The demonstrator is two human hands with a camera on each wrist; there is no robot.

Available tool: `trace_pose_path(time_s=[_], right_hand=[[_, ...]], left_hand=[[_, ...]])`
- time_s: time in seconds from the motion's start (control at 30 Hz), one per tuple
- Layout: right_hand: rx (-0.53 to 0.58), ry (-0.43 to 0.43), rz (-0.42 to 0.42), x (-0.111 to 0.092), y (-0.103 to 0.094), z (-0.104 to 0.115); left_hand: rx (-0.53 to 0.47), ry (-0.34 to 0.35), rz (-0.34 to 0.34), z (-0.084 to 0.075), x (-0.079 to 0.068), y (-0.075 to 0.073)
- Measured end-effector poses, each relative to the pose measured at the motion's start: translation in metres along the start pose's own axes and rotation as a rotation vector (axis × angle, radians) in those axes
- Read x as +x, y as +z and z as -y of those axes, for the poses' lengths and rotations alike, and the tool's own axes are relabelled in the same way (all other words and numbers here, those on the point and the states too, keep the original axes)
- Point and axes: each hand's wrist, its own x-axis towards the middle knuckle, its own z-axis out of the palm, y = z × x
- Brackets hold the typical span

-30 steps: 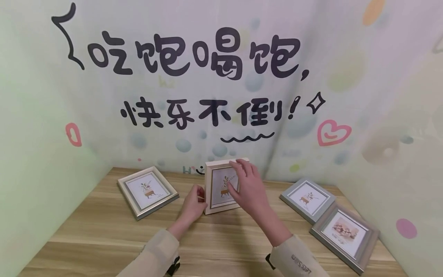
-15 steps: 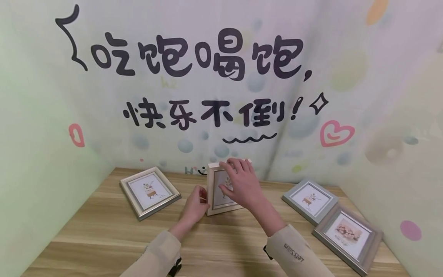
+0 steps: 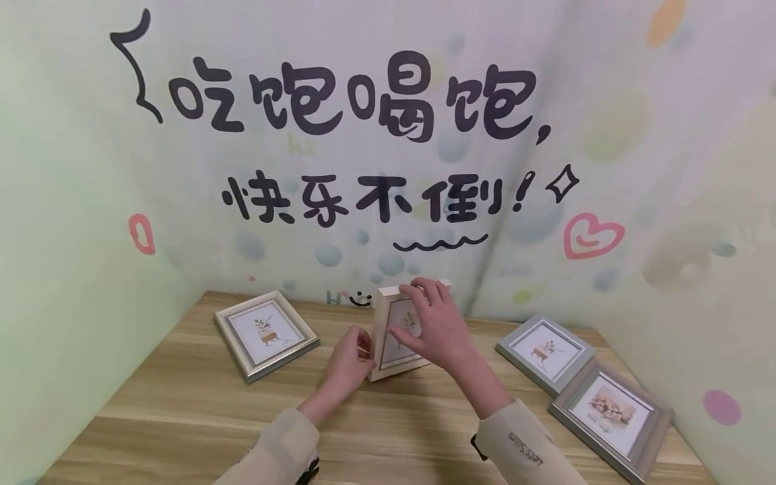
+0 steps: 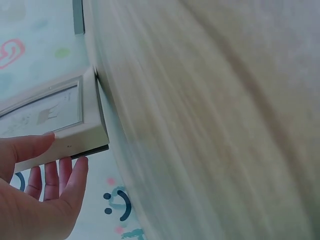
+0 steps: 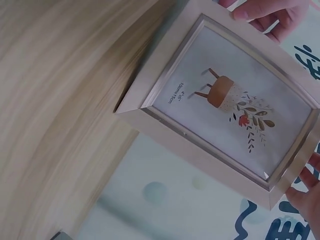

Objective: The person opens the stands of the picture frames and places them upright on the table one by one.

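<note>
A pale photo frame [image 3: 381, 330] stands upright on the wooden table, its front turned a little to the right. Behind its glass is a printed vase with leaves and a red flower, clear in the right wrist view. My left hand [image 3: 351, 360] pinches the frame's left side low down. In the left wrist view that hand's thumb lies on the side near the front and the fingers [image 4: 75, 182] reach behind. From above, my right hand [image 3: 442, 330] grips the top edge, its thumb in front of the picture and covering part of it in the head view.
A champagne-coloured frame [image 3: 233, 347] lies face up at the left of the table [image 3: 200, 417]. On the right lie a grey-blue frame [image 3: 515, 351] and a brownish frame [image 3: 597, 444], overlapping at their corners. A printed cloth wall [image 3: 327, 269] rises just behind the table.
The pale frame has turned slightly, so more of its left side shows and its front looks narrower. Both hands have kept hold of it. The head view has shifted a little.
</note>
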Motion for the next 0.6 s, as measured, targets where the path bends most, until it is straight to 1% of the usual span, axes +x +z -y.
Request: trace_pose_path(time_s=[0.17,0.37,0.6], right_hand=[[0.011,-0.027,-0.041,-0.004,0.001,-0.003],[0.011,-0.06,-0.086,-0.009,0.002,-0.005],[0.012,-0.108,-0.143,-0.014,0.002,-0.006]], left_hand=[[0.04,0.026,0.019,-0.002,-0.004,0.001],[0.073,0.025,0.057,-0.003,-0.01,0.004],[0.102,0.043,0.061,-0.005,-0.016,0.005]])
